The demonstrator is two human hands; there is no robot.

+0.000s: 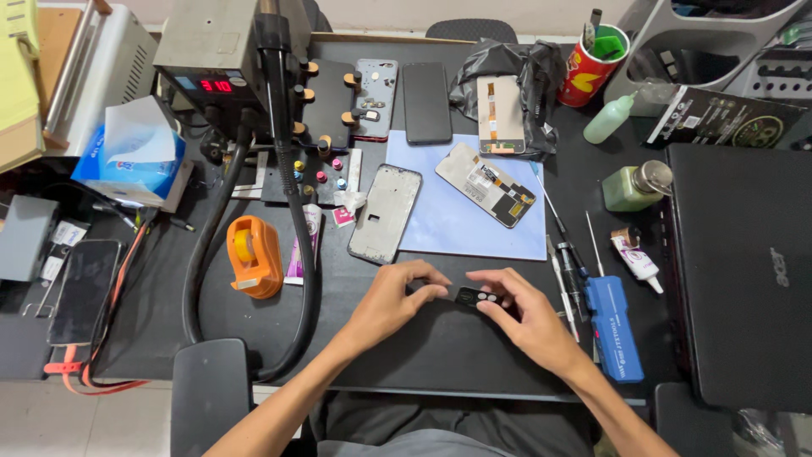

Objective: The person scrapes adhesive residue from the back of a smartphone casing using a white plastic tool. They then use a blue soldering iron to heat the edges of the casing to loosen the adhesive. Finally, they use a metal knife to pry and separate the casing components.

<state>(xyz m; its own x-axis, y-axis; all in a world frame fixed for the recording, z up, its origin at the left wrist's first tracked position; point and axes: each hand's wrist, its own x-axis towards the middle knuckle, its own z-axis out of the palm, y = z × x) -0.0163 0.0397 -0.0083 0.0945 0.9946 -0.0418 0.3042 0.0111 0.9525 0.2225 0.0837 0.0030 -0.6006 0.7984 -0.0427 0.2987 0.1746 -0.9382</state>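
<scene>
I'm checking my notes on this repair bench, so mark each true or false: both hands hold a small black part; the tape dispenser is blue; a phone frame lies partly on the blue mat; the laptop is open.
1. The left hand and right hand both hold the small black part: true.
2. The tape dispenser is blue: false, orange.
3. A phone frame lies partly on the blue mat: true.
4. The laptop is open: false, closed.

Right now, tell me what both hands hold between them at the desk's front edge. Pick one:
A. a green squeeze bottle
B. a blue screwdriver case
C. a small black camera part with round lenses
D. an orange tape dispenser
C: the left hand and right hand pinch a small black camera part showing round lenses.
</scene>
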